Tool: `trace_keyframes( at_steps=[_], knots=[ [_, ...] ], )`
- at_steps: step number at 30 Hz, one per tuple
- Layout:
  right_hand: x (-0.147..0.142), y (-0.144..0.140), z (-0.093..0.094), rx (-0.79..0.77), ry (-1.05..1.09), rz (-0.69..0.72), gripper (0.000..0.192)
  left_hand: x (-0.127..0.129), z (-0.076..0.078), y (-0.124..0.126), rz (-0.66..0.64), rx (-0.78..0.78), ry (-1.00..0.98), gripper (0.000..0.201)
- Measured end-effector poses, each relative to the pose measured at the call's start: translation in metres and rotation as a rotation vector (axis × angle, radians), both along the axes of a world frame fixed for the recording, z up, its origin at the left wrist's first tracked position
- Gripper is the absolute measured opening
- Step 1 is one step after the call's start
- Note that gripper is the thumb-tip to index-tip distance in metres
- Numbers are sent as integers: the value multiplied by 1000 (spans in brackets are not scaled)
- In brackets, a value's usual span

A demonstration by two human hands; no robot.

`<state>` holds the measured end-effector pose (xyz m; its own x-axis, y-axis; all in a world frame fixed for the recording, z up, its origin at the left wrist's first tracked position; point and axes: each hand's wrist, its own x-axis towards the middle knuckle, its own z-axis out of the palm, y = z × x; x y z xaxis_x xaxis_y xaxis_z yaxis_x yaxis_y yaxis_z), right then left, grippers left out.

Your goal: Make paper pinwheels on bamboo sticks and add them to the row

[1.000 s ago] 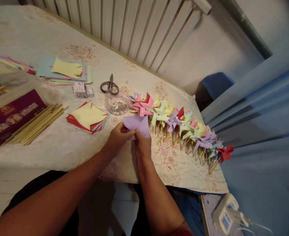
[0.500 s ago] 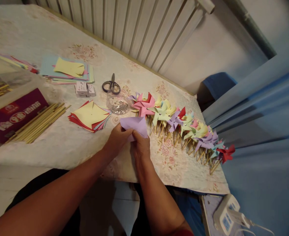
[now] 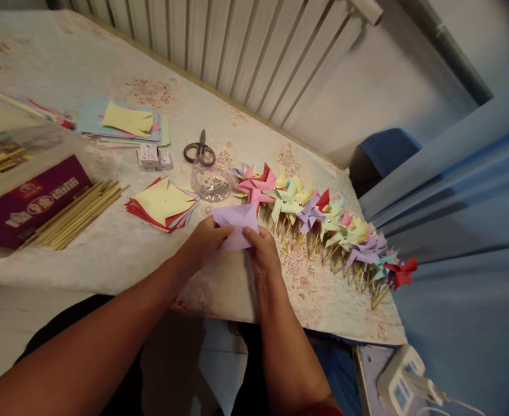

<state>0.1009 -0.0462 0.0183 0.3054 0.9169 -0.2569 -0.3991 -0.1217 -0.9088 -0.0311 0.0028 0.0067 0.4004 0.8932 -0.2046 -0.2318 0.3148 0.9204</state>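
A square of purple paper (image 3: 236, 218) is held up between my two hands, above the near part of the table. My left hand (image 3: 206, 240) pinches its left side, thumb on top. On its right side my right hand (image 3: 263, 245) grips it the same way, with the fingers hidden underneath. To the left lies a stack of cut paper squares (image 3: 163, 200), a yellow one uppermost. Just behind the purple paper sits a clear plastic container of small metal fasteners (image 3: 213, 188). Finished paper pinwheels on sticks (image 3: 310, 212) lie in a row to the right.
Black scissors (image 3: 200, 151), small white boxes (image 3: 153, 157) and coloured paper sheets (image 3: 92, 118) lie farther back. A purple box (image 3: 33, 202) and a bundle of wooden sticks (image 3: 74, 216) are at left. A power strip (image 3: 399, 378) stands beyond the table's right front corner.
My right hand has shifted right, away from the left hand, to the paper's right side. The purple paper now lies flatter and more spread out. The view has moved slightly.
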Motion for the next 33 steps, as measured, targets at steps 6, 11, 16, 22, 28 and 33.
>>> trace_keyframes(
  at_steps=[6, 11, 16, 22, 28, 33],
  knots=[
    [17, -4, 6, 17, -119, 162, 31, -5, 3, 1, -46, 26, 36, 27],
    [22, -2, -8, -41, -274, 113, 33, -3, 0, 0, -78, 20, 32, 30],
    [21, 0, -18, -69, -292, 86, 32, -1, 0, -1, -91, -5, 33, 30],
    [19, 0, -21, -57, -276, 75, 32, -1, 2, -2, -95, -3, 17, 33],
    [16, -2, -7, 7, -230, 103, 32, -3, 6, 1, -69, -62, -25, 30],
    [18, -2, 6, 52, -190, 67, 26, -7, 9, 4, -32, -116, -123, 26]
  ],
)
